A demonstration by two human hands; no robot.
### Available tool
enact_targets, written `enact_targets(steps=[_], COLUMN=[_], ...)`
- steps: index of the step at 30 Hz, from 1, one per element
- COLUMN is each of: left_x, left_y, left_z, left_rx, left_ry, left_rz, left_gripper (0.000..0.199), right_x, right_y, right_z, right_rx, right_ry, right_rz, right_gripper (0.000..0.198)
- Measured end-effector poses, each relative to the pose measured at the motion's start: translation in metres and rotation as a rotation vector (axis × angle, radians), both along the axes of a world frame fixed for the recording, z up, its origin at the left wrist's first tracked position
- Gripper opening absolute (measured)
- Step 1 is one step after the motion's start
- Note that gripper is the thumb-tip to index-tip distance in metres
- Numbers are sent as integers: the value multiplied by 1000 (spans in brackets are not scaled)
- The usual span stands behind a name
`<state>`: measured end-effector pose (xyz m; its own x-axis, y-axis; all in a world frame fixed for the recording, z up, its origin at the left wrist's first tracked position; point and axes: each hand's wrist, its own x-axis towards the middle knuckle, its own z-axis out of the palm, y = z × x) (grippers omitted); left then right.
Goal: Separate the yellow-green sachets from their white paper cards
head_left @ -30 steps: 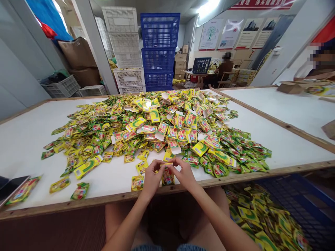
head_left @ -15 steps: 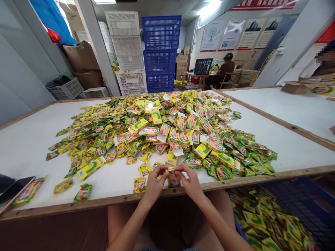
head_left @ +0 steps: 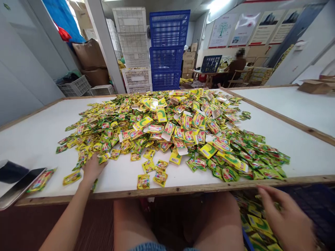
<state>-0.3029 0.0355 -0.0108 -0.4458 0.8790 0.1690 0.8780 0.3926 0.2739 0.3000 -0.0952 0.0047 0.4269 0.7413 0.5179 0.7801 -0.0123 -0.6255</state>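
Note:
My left hand (head_left: 92, 169) has reached out over the left part of the table, its fingers closed around a small yellow box (head_left: 104, 158); the hand covers most of that box. Beside it a yellow sachet (head_left: 72, 178) lies flat. My right hand (head_left: 289, 218) is blurred beyond the table's front edge, above a blue crate (head_left: 300, 198) filled with yellow boxes (head_left: 259, 223). Its thumb and fingers are apart, and I see nothing between them. Several yellow sachets (head_left: 143, 181) lie near the edge in front of me.
A large heap of green and yellow sachets (head_left: 104, 125) and open-ended boxes (head_left: 167, 130) covers the table's middle. A phone (head_left: 23, 186) lies at the left corner. Wooden strips (head_left: 178, 190) border the table. Stacked blue crates (head_left: 169, 31) and a seated person (head_left: 237, 68) are behind.
My hands were together at the table edge, holding a small packet. Now the left has moved left onto the yellow box, and the right has swung right over the crate. The packet is gone from view.

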Motion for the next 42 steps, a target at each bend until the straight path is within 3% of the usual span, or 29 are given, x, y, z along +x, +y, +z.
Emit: enact_targets(steps=[3, 5, 7, 8, 10, 13, 18, 19, 23, 27, 30, 33, 36, 39, 42], left_x=[13, 35, 61, 75, 100, 128, 148, 150, 156, 161, 168, 182, 199, 210, 209], left_y=[-5, -9, -15, -19, -28, -41, -46, -45, -42, -45, -46, -38, -27, -21, -25], left_z=[9, 14, 16, 16, 13, 6, -5, -6, -4, 6, 16, 25, 32, 35, 35], left_rx=[271, 464, 541, 554, 438, 378, 324, 316, 290, 189, 8, -197, -325, -359, -325], left_ry=[-204, -483, -811, -998, -1314, -1527, -1571, -1566, -1550, -1488, -1395, -1283, -1188, -1188, -1264], left_rz=[-63, -36, 38, 80, 33, -41, -50, -54, -86, -205, -330, -499, -634, -697, -702], left_gripper=[62, 58, 49, 46, 45, 47, 42, 41, 44, 49, 45, 34, 24, 20, 25], right_x=[-67, -105, -132, -139, -144, -134, -114, -112, -104, -100, -103, -121, -154, -187, -199], right_y=[25, 47, 68, 78, 93, 101, 96, 96, 103, 107, 104, 101, 99, 99, 103], right_z=[2, -1, -9, -15, -26, -37, -37, -36, -33, -34, -30, -25, -28, -38, -45], right_rx=[-51, -79, -122, -144, -165, -146, -253, -255, -270, -393, -343, -293, -335, -432, -440], right_ry=[74, 107, 86, 37, -107, -273, -242, -250, -407, -439, -235, 168, 463, 472, 438], right_rz=[218, 369, 473, 483, 404, 249, 527, 521, 263, 257, 300, 492, 695, 790, 772], right_gripper=[27, 25, 24, 22, 16, 16, 17, 18, 28, 15, 12, 19, 24, 21, 21])
